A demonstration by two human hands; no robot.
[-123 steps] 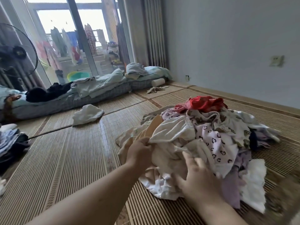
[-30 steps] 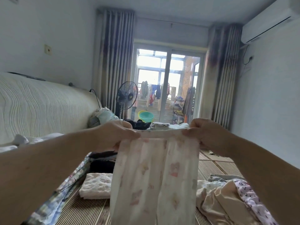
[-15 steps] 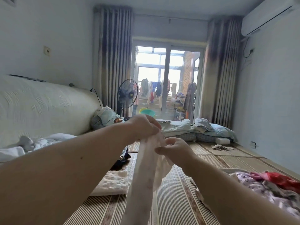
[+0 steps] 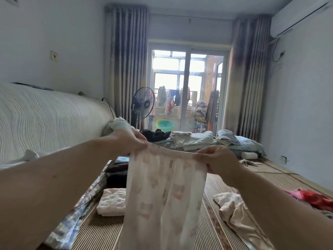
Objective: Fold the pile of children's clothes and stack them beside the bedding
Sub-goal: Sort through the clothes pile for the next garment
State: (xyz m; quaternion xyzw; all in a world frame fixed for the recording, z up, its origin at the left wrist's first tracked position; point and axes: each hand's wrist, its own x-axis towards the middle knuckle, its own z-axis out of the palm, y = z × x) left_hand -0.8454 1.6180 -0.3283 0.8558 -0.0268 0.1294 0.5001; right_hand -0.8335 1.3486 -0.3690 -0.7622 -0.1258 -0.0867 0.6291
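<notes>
- A striped floor mat [image 4: 210,230] fills the lower frame, bedding [image 4: 198,139] beyond at centre.
- Left hand [image 4: 128,141] and right hand [image 4: 216,159], arms outstretched, each pinch the waistband of pale printed trousers [image 4: 162,195], which hang mid-frame.

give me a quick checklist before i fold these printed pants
1. Left hand grip on the waistband end: ok, pinching.
2. Right hand grip on the other end: ok, pinching.
3. Printed pants spread open between the hands: ok.
4. Legs hanging untwisted: cannot tell, the hems run out of frame.
5. Folded piece on the mat to stack onto: ok, lying flat.
6. Unfolded pile clear of the pants: ok, off to the right.
</notes>
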